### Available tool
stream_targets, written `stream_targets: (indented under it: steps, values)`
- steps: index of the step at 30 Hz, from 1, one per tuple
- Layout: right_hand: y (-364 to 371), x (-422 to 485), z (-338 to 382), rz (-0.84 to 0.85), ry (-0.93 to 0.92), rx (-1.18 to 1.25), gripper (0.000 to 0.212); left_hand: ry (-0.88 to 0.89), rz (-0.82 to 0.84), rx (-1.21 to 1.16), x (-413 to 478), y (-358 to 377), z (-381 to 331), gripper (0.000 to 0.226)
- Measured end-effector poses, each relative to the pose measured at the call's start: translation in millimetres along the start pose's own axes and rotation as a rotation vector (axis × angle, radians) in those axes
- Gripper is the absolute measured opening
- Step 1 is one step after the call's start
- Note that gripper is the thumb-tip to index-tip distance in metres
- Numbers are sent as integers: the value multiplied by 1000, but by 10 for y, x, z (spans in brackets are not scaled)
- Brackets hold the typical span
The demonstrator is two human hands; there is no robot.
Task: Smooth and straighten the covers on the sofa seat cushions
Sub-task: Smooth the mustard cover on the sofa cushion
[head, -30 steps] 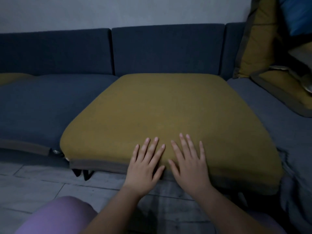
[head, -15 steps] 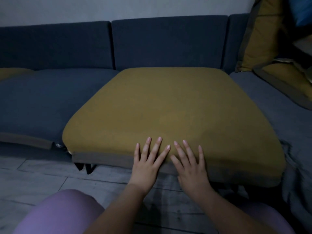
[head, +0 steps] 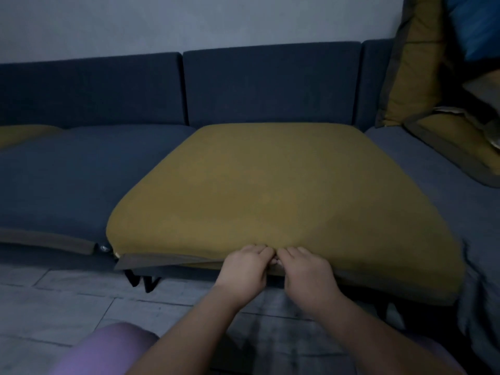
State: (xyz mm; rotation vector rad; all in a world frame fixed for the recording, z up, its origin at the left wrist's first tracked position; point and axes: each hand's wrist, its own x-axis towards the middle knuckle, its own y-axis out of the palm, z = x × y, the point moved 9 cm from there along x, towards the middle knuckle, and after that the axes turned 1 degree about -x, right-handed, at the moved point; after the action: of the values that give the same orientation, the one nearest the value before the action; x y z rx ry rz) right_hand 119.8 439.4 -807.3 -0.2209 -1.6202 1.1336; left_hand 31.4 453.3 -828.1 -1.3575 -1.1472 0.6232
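Observation:
A mustard-yellow seat cushion cover (head: pixel 276 190) lies on the middle seat of a dark blue sofa (head: pixel 270 82). Its top looks flat; a grey-brown band (head: pixel 162 259) runs along the front edge. My left hand (head: pixel 244 266) and my right hand (head: pixel 304 269) sit side by side at the middle of that front edge. Both have their fingers curled over the edge and grip the cover fabric there. The fingertips are hidden under the fold.
A blue seat cushion (head: pixel 67 174) lies to the left, a grey-blue one (head: pixel 438 185) to the right. Yellow and blue pillows (head: pixel 422 66) are stacked at the far right. Dark sofa legs (head: pixel 143 280) stand on the grey wood floor (head: pixel 67 301). My purple-clad knee (head: pixel 102 350) is at the bottom.
Both hands slid back from lying flat on the cushion top to its front edge. Their fingers curled and took hold of the cover there.

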Motion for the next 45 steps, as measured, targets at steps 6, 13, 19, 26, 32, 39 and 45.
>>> stream_targets:
  steps: [6, 13, 19, 26, 32, 39, 45]
  values:
    - [-560, 719, 67, 66, -1, -24, 18, 39, -28, -88, 346, -986, -46, 11]
    - [-1582, 1921, 168, 81, -43, -60, 20, 34, -9, -96, 928, -2474, -107, 15]
    - [-2569, 2829, 278, 108, -64, -78, 22, 25, 56, -104, 1293, -3707, -269, 14]
    - [-3681, 3780, 361, 52, -68, -102, 24, 35, 87, -116, 1710, -5008, -461, 8]
    - [-4239, 4542, 280, 50, -77, -114, 22, 70, 55, -148, 2167, -5905, -527, 14]
    - [-4345, 5433, 57, 117, -31, -221, 16, 106, 46, -167, 2863, -6539, -297, 23]
    - [-3928, 5844, -331, 92, 82, -189, 22, 105, 28, -128, 3472, -6410, 49, 12]
